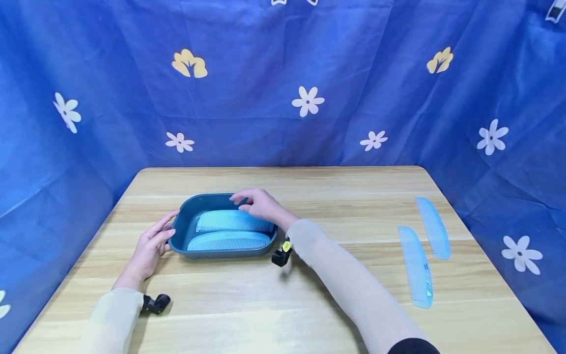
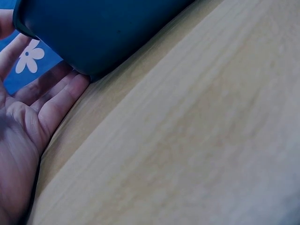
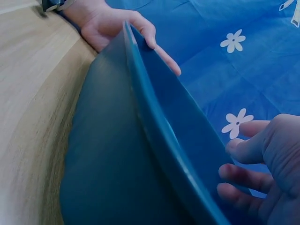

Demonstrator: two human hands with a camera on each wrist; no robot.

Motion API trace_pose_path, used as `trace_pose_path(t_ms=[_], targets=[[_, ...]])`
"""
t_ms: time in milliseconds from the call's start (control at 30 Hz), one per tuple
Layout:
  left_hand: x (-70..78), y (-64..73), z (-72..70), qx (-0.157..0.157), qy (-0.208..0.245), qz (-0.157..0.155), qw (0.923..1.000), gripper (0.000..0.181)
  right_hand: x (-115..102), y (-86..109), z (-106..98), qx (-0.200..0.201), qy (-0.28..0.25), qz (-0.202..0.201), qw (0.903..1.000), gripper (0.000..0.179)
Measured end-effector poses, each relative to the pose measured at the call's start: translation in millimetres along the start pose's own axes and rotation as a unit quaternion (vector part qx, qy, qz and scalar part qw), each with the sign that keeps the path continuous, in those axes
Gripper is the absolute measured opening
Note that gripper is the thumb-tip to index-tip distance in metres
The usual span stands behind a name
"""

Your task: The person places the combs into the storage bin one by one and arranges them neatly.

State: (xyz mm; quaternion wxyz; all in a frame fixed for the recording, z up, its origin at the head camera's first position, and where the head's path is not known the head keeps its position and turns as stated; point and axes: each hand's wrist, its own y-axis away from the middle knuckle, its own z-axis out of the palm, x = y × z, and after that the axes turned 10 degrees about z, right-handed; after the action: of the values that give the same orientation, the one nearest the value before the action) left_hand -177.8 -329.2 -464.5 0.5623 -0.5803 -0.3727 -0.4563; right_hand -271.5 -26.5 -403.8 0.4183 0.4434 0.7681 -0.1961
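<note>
A dark teal oblong basin stands on the left half of the table. Two light blue combs, the far comb and the near comb, lie side by side in it, teeth toward the front. My left hand holds the basin's left end, thumb at the rim and fingers against the outer wall; the left wrist view shows fingertips low by its base. Over the back right part of the basin hovers my right hand, fingers loosely bent and apart, with nothing between them.
Two more light blue combs, the nearer comb and the farther comb, lie at the table's right. Blue flowered cloth hangs around the back and sides of the wooden table.
</note>
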Motion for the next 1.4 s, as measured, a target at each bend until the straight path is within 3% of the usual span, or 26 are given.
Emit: trace_pose_path(t_ms=[167, 567, 800, 1167, 1400], targets=[[-1.6, 1.4, -0.3, 0.001, -0.004, -0.001, 1.0, 0.046, 1.8, 4.8, -4.2, 0.012, -0.01, 0.002, 0.9999, 0.034], [-3.2, 2.8, -2.1, -0.005, 0.003, 0.009, 0.9999, 0.046, 18.9, 16.1, -22.7, 0.049, -0.115, -0.008, 0.9921, 0.033], [-3.7, 1.7, -1.4, -0.005, 0.006, 0.011, 0.9999, 0.046, 25.7, 24.4, -34.0, 0.098, -0.143, -0.025, 0.9846, 0.031], [-5.4, 2.1, -2.2, -0.008, 0.02, 0.016, 0.9997, 0.046, 16.5, 51.2, -50.0, 0.13, -0.182, -0.054, 0.9732, 0.029], [-5.7, 1.6, -1.7, -0.006, 0.016, 0.017, 0.9997, 0.046, 41.1, 47.0, -49.6, 0.141, -0.209, -0.05, 0.9664, 0.03]])
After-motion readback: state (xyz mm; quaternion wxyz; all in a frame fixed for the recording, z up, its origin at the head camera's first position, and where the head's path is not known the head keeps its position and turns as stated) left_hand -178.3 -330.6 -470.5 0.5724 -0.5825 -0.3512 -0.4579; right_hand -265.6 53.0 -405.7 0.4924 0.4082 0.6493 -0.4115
